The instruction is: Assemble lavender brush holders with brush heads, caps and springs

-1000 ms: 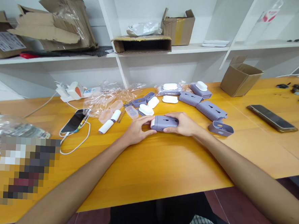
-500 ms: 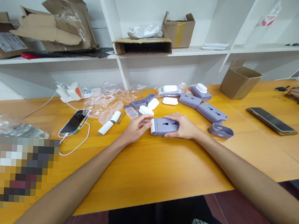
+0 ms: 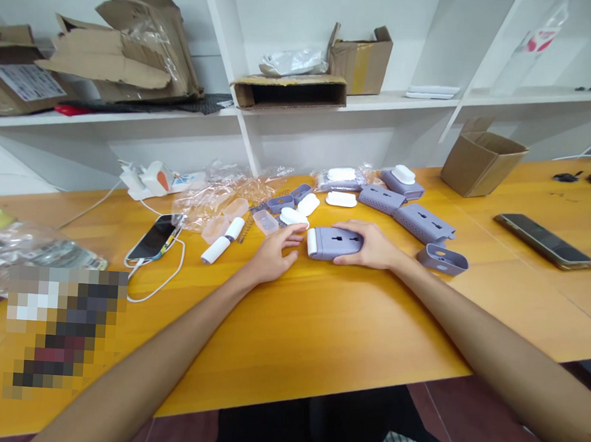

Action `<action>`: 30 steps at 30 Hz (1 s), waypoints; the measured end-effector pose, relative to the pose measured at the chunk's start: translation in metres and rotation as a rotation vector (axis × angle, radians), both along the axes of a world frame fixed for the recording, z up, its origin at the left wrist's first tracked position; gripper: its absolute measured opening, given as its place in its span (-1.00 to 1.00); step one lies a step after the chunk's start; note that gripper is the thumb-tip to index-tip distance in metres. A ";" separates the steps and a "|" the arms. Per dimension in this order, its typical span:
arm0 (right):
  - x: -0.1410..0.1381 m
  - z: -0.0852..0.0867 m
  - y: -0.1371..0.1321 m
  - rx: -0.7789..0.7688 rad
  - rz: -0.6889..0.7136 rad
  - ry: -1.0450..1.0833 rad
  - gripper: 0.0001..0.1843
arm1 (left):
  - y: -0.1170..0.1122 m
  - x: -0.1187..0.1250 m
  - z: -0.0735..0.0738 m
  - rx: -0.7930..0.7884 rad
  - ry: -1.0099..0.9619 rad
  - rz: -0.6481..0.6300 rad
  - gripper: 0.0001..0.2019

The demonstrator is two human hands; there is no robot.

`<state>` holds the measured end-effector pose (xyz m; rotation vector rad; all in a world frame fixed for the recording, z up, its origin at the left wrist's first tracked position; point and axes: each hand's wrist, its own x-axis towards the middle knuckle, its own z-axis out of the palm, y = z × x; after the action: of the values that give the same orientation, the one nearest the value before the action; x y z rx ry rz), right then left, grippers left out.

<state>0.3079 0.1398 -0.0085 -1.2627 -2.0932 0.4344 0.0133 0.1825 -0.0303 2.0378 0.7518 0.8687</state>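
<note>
My right hand (image 3: 374,246) is wrapped round the right end of a purple plastic housing (image 3: 327,244) that lies on the table. Two dark keyhole-shaped slots show on its upper face, and a white end piece (image 3: 312,243) covers its left end. Just left of it, apart from the housing, is my left hand (image 3: 275,252), fingers spread with nothing in them. Beyond the left fingers are white oval caps (image 3: 294,217) and a small clear plastic cup (image 3: 265,222). To the right of my right hand sits an open purple ring-shaped piece (image 3: 443,259).
More purple housings (image 3: 420,223) lie behind. White cylinders (image 3: 217,249), springs, plastic bags (image 3: 217,199) and a charging phone (image 3: 151,239) are at left. A cardboard box (image 3: 483,159) and another phone (image 3: 544,241) stand and lie at right. Shelves (image 3: 403,101) line the back.
My left hand has let go of the white end piece and opened, moving slightly away. My right hand still grips the housing. Another person's hand at the far right has left view.
</note>
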 end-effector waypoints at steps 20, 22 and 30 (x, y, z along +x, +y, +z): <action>-0.001 0.003 -0.001 -0.029 0.003 -0.033 -0.14 | -0.005 -0.001 0.011 0.198 0.159 0.029 -0.76; -0.001 0.003 -0.001 -0.029 0.002 -0.036 -0.13 | -0.006 0.000 0.012 0.167 0.110 0.018 -0.71; -0.002 0.006 -0.003 -0.034 -0.009 -0.061 -0.14 | -0.009 0.003 0.015 0.156 0.096 0.015 -0.78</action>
<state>0.3056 0.1367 -0.0021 -1.3193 -2.1382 0.4340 0.0162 0.1738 -0.0153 2.2278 0.7738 0.8663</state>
